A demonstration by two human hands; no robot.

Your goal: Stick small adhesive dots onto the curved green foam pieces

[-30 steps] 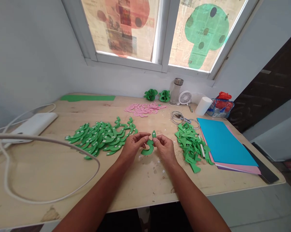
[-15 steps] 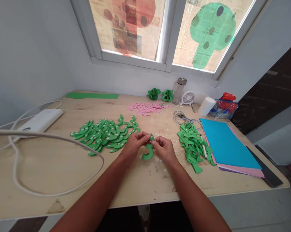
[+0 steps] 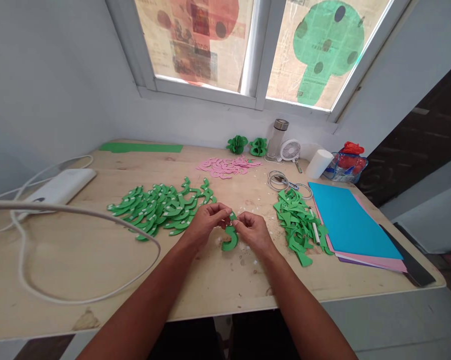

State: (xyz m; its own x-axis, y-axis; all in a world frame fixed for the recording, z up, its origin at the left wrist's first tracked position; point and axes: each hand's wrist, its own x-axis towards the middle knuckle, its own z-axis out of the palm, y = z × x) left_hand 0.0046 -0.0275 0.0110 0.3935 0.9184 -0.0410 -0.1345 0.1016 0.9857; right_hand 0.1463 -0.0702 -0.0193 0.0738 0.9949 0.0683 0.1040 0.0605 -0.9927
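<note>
Between my two hands is a curved strip of green paper (image 3: 230, 242), its lower end hanging in a hook shape above the table. My left hand (image 3: 209, 223) pinches the upper end of the strip, where a small white patch shows. My right hand (image 3: 253, 230) grips it from the right, fingertips close to the left ones. Left of my hands lies a pile of curved green paper pieces (image 3: 160, 207) with white patches on their ends. On the right is a heap of green paper scraps (image 3: 295, 222) with a white pen (image 3: 315, 233) on it.
Pink paper pieces (image 3: 223, 167) lie behind my hands, near two green paper ornaments (image 3: 237, 144). A bottle (image 3: 277, 140), small fan (image 3: 290, 150) and tape rings (image 3: 278, 180) stand back right. Blue sheets (image 3: 355, 220) lie right; a white cable (image 3: 98, 301) loops at left.
The green strip has turned slightly between my fingers, and the white patch at its upper end shows more. Both hands keep their hold; the view has shifted a little.
</note>
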